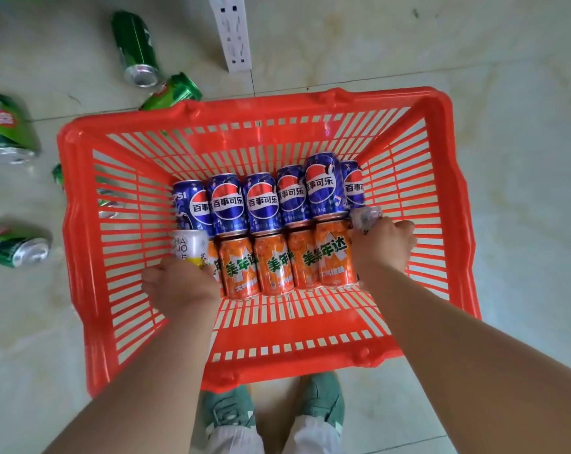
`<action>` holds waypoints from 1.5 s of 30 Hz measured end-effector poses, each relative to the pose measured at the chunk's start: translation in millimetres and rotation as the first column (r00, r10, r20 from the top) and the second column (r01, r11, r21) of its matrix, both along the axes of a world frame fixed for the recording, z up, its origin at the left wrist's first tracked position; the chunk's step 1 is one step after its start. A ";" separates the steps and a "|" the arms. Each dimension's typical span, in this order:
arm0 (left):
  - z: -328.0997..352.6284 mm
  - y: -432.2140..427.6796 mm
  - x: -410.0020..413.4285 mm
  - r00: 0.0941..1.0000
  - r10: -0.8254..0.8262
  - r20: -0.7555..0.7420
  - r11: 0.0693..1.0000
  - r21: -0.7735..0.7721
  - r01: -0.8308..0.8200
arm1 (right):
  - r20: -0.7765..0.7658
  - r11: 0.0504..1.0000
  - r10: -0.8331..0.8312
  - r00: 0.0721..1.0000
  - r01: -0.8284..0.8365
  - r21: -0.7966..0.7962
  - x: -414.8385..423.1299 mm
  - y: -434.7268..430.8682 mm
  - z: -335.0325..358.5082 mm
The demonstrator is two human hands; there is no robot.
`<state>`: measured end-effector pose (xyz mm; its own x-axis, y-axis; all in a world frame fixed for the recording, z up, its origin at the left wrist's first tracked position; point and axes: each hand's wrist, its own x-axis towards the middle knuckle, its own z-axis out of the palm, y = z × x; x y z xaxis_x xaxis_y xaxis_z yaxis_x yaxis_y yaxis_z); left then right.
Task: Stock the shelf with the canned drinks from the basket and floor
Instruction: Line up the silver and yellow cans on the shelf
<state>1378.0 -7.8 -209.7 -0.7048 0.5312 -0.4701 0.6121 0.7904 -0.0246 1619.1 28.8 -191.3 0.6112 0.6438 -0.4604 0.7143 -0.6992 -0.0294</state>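
A red plastic basket (90,224) stands on the floor below me. On its bottom lie a row of several blue Pepsi cans (261,201) and, nearer me, a row of several orange cans (271,267). My left hand (179,286) is closed around a white and yellow can (189,247) at the left end of the orange row. At the right end, my right hand (382,247) grips a white can (364,217), mostly hidden by my fingers.
Several green cans lie on their sides on the pale tile floor left of the basket, such as one green can (136,47) at the top and another green can (7,129) at the left edge. A white slotted shelf upright (235,34) lies beyond the basket. My green shoes (228,414) stand just behind it.
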 end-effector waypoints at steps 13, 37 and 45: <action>14.3 5.2 23.7 0.925 -0.008 0.379 0.969 0.231 -0.086 | -0.048 1.000 -0.009 0.999 0.007 -0.029 5.9 4.1 -0.8; 404.6 90.5 -17.1 0.876 -0.114 0.469 0.755 0.614 -0.231 | -0.522 0.864 0.113 0.846 0.176 0.471 -71.3 69.9 366.4; 514.1 115.8 -57.1 0.871 -0.144 0.470 0.636 0.718 -0.283 | -0.594 0.787 0.295 0.748 0.162 0.595 -112.2 111.2 492.8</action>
